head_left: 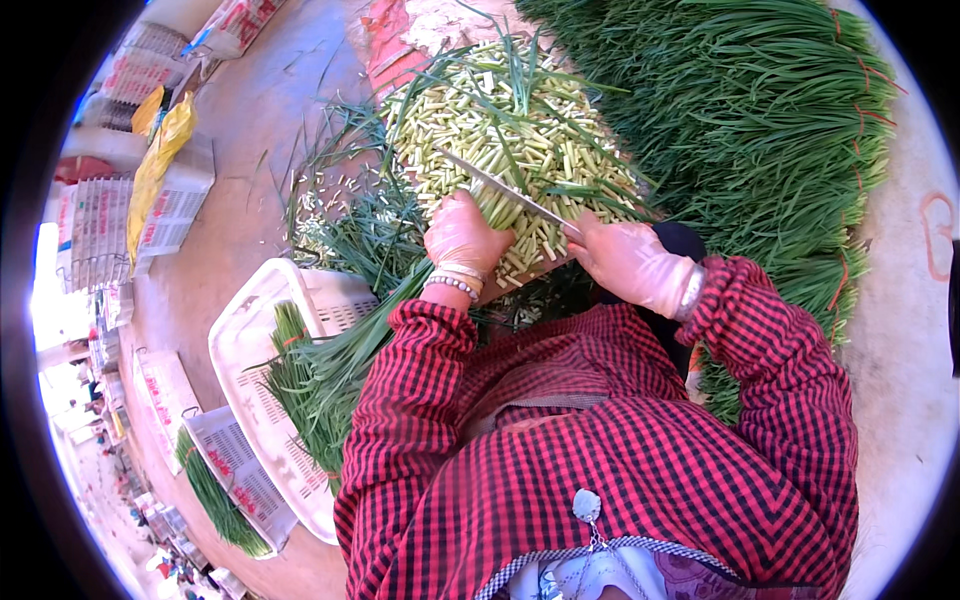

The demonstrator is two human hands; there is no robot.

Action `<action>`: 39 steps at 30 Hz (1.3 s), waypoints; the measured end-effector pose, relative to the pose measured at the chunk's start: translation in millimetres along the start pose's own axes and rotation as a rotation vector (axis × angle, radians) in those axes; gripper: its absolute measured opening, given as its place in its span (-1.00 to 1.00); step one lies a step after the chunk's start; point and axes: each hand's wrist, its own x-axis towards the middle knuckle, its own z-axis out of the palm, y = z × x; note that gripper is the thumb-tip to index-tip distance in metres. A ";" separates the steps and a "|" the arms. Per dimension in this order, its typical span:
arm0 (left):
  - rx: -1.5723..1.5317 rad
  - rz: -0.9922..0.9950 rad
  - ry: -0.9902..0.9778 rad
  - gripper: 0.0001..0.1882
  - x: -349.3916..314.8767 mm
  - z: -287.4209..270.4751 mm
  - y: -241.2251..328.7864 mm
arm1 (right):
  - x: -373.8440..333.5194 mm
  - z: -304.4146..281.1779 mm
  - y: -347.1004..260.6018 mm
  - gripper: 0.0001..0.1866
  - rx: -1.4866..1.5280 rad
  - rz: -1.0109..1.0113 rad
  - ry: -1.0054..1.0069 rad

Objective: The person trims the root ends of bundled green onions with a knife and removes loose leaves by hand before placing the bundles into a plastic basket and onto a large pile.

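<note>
My left hand (466,238), in a thin clear glove with bracelets at the wrist, is closed round a bunch of garlic chives (385,330). The green leaves trail back past my left forearm, and the pale stem ends point away from me. A long-bladed knife (500,188) is in my right hand (632,262), also gloved, its fingers wrapped round the handle. The blade slants up to the left across the stem ends, just beyond my left hand. Beneath and beyond it lies a heap of short, pale cut stem pieces (450,125).
Tied chive bundles (740,110) are stacked along the right. A white plastic basket (245,335) holding chives stands to my left, with another crate (235,460) behind it. Loose leaves (375,215) litter the floor beside the heap. Stacked crates (180,205) and a yellow sheet (160,165) stand far left.
</note>
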 end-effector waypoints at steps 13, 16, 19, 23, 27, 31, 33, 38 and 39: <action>0.037 0.009 0.019 -0.25 6.7 1.3 -9.1 | 38.5 20.2 3.3 -0.60 0.015 0.021 -0.069; 0.083 0.034 0.048 -0.24 7.8 7.4 1.2 | 43.0 37.8 -0.8 -0.65 0.003 0.150 -0.094; 0.074 0.012 0.030 -0.22 8.6 5.3 6.5 | 92.4 63.3 -4.9 -0.70 0.028 0.189 0.002; -0.040 0.008 0.009 -0.21 3.3 -2.6 -17.0 | 100.5 78.0 -3.2 -0.62 0.067 0.102 0.077; -0.308 0.228 0.287 -0.23 -42.3 -35.7 -40.0 | 87.5 54.8 -2.4 -0.50 0.132 0.092 -0.035; -0.317 0.587 0.640 -0.22 -101.8 -110.3 -13.5 | 65.3 -0.7 2.3 -0.36 0.234 0.041 0.007; -0.229 0.772 0.717 -0.19 -134.8 -135.2 5.9 | 57.9 -8.3 -0.5 -0.23 0.586 -0.093 0.055; -0.080 0.858 0.648 -0.07 -170.7 -90.6 9.2 | 5.2 -11.6 -49.8 -0.35 1.908 0.053 -0.590; -0.204 0.821 0.546 -0.01 -167.7 -69.8 1.1 | 2.4 -5.4 -47.5 -0.37 1.827 -0.049 -0.492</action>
